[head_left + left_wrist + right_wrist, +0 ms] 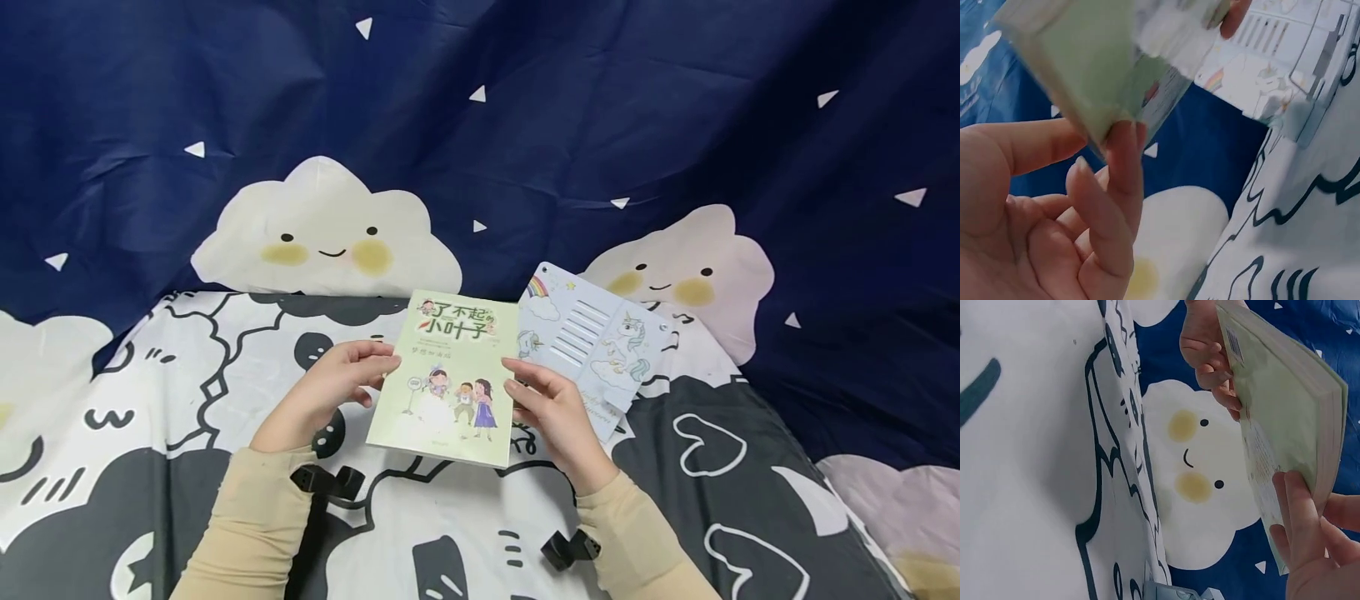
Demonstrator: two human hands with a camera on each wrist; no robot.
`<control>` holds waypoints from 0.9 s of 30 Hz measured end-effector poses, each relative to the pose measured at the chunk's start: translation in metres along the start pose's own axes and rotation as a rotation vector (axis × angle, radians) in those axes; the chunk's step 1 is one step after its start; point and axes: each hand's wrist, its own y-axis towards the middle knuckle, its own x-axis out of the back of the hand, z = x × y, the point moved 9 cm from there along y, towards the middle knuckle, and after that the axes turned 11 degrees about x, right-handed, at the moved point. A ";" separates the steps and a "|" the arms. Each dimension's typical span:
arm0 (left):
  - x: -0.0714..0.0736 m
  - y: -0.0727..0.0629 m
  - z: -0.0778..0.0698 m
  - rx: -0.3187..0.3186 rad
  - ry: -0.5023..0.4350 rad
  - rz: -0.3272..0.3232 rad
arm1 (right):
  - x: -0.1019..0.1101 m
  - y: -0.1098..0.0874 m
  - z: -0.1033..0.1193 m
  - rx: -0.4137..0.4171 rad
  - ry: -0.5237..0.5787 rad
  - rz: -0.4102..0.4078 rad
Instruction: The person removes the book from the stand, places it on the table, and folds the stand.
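A light green paperback book (450, 392) with cartoon children and Chinese characters on its cover is raised above the patterned cloth, cover facing up toward the head camera. At its left edge my left hand (330, 383) pinches it between thumb and fingers. My right hand (551, 408) grips the opposite edge, thumb on the front and fingers behind. In the right wrist view, the book's back cover (1279, 406) and page edges show, with fingers of both hands against it. Behind the book to the right stands a pale blue book stand (592, 333) with unicorns and slots, partly covered by my right hand.
Black-and-white cartoon cloth (247, 367) covers the surface under my hands. A dark blue curtain (525, 100) with smiling clouds and white triangles hangs behind. In the left wrist view, the stand's wire bracket (1300, 59) shows at upper right.
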 end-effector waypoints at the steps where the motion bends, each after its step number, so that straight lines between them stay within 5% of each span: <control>1: 0.001 0.000 0.001 0.003 0.000 0.005 | -0.001 0.001 0.000 0.001 -0.004 0.003; 16: 0.029 0.005 0.018 0.030 -0.028 -0.014 | -0.031 0.023 -0.009 -0.026 -0.041 -0.019; 27: 0.050 0.012 0.046 0.121 0.027 -0.042 | -0.059 0.033 -0.028 -0.043 -0.058 -0.003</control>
